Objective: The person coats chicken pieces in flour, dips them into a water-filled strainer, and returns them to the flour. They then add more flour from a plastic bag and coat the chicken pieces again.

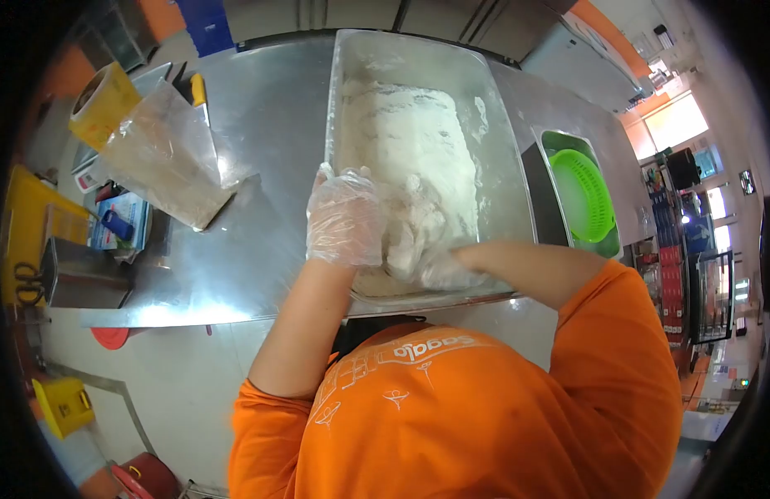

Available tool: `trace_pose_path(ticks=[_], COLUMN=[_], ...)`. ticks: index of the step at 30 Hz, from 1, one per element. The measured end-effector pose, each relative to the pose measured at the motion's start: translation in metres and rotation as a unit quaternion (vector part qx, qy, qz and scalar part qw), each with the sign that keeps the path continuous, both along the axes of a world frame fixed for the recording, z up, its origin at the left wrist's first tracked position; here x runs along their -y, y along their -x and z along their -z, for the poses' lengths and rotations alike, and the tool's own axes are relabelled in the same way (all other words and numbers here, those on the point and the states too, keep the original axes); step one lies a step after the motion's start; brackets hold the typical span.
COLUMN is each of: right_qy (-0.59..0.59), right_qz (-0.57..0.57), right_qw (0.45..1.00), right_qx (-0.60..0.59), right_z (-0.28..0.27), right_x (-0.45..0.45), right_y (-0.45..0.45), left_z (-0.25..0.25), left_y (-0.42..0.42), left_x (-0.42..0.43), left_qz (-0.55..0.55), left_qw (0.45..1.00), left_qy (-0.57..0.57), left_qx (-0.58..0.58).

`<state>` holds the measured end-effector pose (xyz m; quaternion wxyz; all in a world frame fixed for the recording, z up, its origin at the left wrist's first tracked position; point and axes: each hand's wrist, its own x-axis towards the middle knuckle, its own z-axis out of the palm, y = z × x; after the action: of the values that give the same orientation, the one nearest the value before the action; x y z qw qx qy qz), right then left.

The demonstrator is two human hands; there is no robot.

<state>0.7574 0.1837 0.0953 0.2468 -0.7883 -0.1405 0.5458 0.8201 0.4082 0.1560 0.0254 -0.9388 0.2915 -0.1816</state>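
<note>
A deep metal pan (505, 150) holds a thick bed of white flour (418, 125). My left hand (347, 220), in a clear plastic glove, is over the pan's left rim with its fingers curled around it. At the near end of the pan, my right hand (450, 268) is low in the flour, also gloved and dusted white. Its fingers are closed against a lumpy flour-coated piece (414, 229), whose kind the coating hides. Part of the right hand's fingers is covered by flour.
On the steel table (268, 108), a clear plastic bag (164, 154) of powder and a yellow tub (106, 104) are at left. A metal box (85, 270) stands near the left edge. To the right, a green basket (580, 195) sits in a smaller metal pan (611, 241).
</note>
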Motion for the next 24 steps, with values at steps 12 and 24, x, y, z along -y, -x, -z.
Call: trace_pose_path(ticks=[12, 24], right_qy=[-0.365, -0.149], right_qz=[0.555, 0.449], right_qw=[0.739, 0.854], right_qx=[-0.109, -0.214], right_z=[-0.007, 0.035], right_x=[-0.081, -0.084], right_y=[-0.018, 0.008], left_z=[-0.014, -0.006], left_y=[0.003, 0.001], left_x=[-0.012, -0.011], left_qz=[0.041, 0.036], left_qw=[0.98, 0.98], left_qy=[0.16, 0.165], left_qx=[-0.113, -0.102])
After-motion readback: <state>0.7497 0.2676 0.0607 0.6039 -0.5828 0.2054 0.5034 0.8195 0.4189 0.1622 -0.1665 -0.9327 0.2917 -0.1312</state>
